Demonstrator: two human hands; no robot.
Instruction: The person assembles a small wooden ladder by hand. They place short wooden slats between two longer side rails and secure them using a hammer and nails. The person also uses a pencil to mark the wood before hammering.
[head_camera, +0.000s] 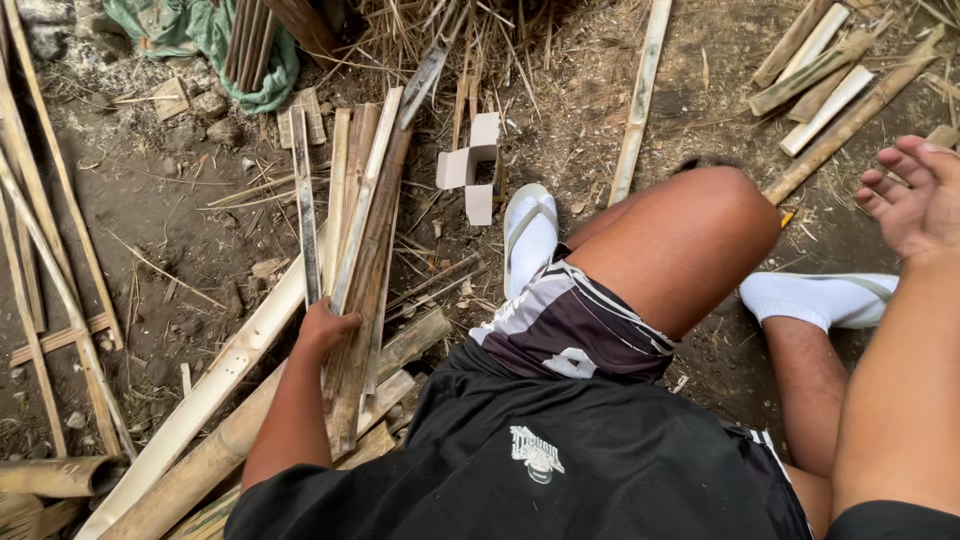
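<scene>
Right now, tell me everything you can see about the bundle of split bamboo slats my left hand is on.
The bundle of bamboo slats is a handful of long, flat split strips, brown and pale tan, some weathered grey. They lie roughly parallel on the dirt ground, running away from the person, their near ends resting over thicker bamboo poles. The left hand grips them at their left edge near the lower end. The strips look dry and rough.
</scene>
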